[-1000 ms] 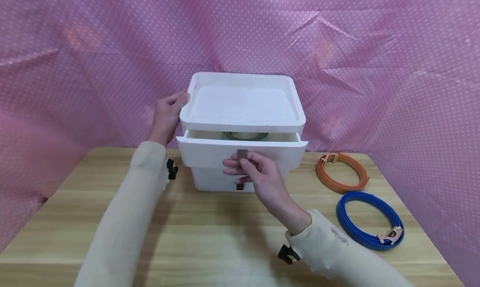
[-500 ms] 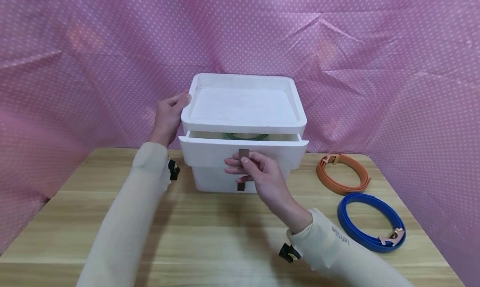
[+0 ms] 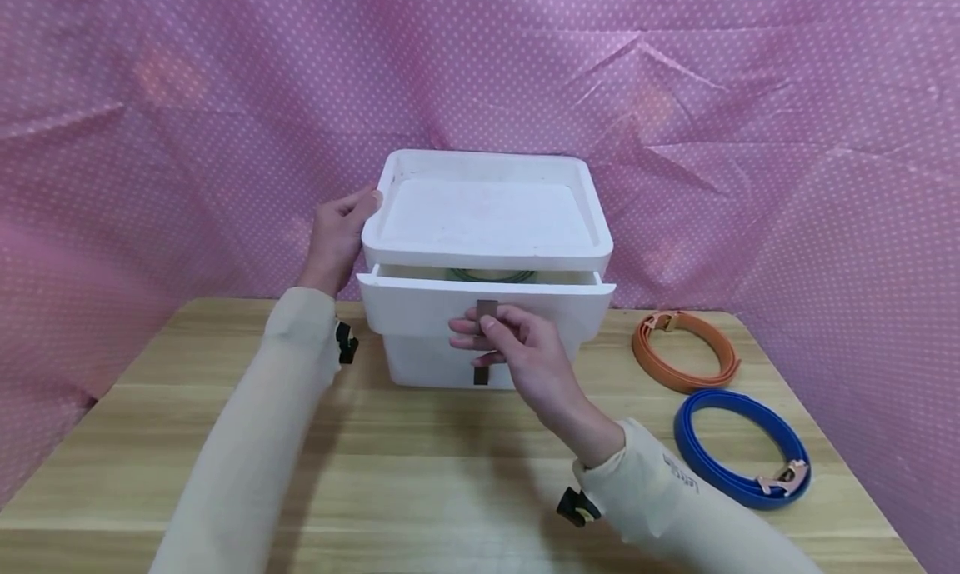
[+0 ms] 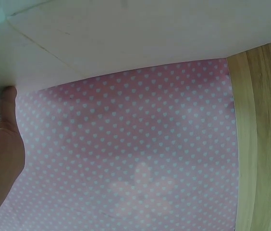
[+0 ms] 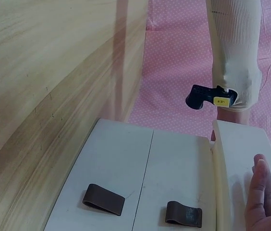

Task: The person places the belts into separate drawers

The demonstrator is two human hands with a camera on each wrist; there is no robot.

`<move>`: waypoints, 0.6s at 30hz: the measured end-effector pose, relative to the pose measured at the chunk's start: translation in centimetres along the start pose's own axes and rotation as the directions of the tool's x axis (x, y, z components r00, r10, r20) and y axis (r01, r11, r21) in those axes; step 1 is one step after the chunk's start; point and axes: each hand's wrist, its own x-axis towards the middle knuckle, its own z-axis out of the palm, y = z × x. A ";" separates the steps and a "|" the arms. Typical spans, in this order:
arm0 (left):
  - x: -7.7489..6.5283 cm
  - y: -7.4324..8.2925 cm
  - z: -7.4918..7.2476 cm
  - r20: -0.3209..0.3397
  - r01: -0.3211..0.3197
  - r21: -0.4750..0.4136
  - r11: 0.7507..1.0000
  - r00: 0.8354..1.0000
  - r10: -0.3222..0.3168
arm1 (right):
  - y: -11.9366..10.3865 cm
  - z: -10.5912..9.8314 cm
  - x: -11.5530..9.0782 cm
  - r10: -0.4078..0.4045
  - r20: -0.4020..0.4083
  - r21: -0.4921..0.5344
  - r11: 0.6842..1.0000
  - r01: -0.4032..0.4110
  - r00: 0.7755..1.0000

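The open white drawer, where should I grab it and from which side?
Probably by the brown tab in the middle of the drawer's front, pinched from the near side: the tab stands out from the smooth face, and the right hand pinches it there.

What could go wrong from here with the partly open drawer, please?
The right hand pinches only a small brown tab, so its grip might slip. The white drawer unit could shift or tip if the left hand lost its hold. The green coil inside the open drawer might snag if it stands taller than the opening.
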 end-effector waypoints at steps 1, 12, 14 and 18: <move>0.0 0.0 0.0 0.002 -0.001 0.000 1.000 1.000 0.001 | 0.0 0.0 0.0 0.001 -0.002 0.002 1.000 -0.001 1.000; 0.0 0.2 0.1 0.005 -0.033 -0.001 0.999 0.999 0.033 | 0.1 -0.1 0.3 -0.004 -0.014 -0.006 1.000 0.004 1.000; 0.0 0.1 0.1 0.005 -0.031 -0.007 0.999 1.000 0.031 | 0.1 -0.1 0.3 -0.003 -0.015 -0.011 1.000 0.003 1.000; 0.0 -0.1 0.2 -0.001 -0.035 -0.009 0.999 0.999 0.035 | 0.3 -0.2 0.5 0.005 -0.017 -0.024 1.000 -0.006 1.000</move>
